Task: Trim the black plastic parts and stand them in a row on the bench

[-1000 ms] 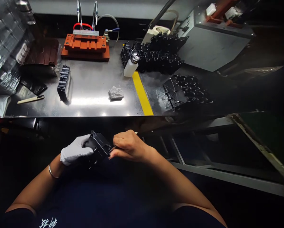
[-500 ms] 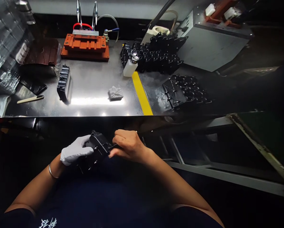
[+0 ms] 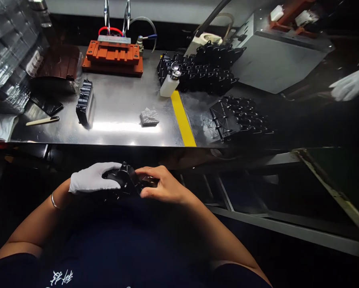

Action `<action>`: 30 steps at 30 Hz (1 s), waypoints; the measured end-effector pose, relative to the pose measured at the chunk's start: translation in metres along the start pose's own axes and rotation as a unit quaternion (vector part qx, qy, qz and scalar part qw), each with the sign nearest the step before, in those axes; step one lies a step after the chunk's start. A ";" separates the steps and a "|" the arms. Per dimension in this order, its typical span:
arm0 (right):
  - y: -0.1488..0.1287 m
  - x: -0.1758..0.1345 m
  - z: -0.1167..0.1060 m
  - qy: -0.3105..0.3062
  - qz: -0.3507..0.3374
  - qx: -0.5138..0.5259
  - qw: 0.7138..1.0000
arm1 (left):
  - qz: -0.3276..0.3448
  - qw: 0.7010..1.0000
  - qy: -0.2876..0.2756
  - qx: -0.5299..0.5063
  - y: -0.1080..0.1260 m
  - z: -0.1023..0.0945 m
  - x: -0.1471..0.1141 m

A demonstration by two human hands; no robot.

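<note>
My gloved left hand point(image 3: 95, 178) grips a black plastic housing point(image 3: 128, 176) before the counter point(image 3: 122, 100); my right hand point(image 3: 166, 186) curls half-open at its end, hold unclear. It seems unfinished; whether the standing housing point(image 3: 84, 104) or piled housings point(image 3: 194, 72) are done, I can't tell.

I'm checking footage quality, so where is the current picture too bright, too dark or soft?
In the head view, glare streaks the metal tabletop near its front edge; in the head view, the held black part partly blends into shadow, and another person's gloved hand at the right edge looks soft.
</note>
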State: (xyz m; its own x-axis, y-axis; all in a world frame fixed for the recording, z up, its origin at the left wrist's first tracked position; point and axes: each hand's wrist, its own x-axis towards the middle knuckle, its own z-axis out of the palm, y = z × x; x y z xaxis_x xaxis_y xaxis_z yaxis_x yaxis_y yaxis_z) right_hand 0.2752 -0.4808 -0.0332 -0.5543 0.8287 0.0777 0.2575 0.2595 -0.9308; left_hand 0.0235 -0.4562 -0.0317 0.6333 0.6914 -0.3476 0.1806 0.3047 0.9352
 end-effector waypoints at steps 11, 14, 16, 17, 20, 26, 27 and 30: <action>0.037 0.005 0.066 0.242 0.131 0.160 0.948 | -0.001 0.838 0.306 -0.451 -0.033 0.052 -0.007; 0.037 0.003 0.077 0.228 0.070 0.082 0.968 | -0.043 0.781 0.252 -0.570 -0.031 0.058 -0.001; 0.034 0.000 0.077 0.262 0.007 0.012 0.965 | -0.058 0.744 0.254 -0.616 -0.026 0.058 0.003; 0.033 -0.002 0.075 0.273 -0.031 -0.027 0.961 | -0.066 0.731 0.249 -0.632 -0.024 0.058 0.004; 0.028 -0.005 0.070 0.261 -0.132 -0.110 0.950 | -0.083 0.712 0.245 -0.652 -0.019 0.059 0.005; 0.023 -0.007 0.066 0.254 -0.119 -0.117 0.953 | -0.095 0.736 0.221 -0.632 -0.020 0.063 0.005; 0.023 -0.007 0.066 0.251 -0.119 -0.114 0.954 | -0.093 0.738 0.218 -0.631 -0.020 0.063 0.005; 0.023 -0.009 0.064 0.247 -0.112 -0.114 0.956 | -0.098 0.745 0.217 -0.623 -0.018 0.065 0.004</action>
State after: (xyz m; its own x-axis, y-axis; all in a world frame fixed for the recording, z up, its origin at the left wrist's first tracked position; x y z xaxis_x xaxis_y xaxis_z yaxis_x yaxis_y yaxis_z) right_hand 0.2356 -0.5135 -0.0780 -0.1886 0.8579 0.4779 0.3726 0.5128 -0.7734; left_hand 0.0716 -0.5009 -0.0457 0.3343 0.6188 -0.7109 -0.7726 0.6119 0.1694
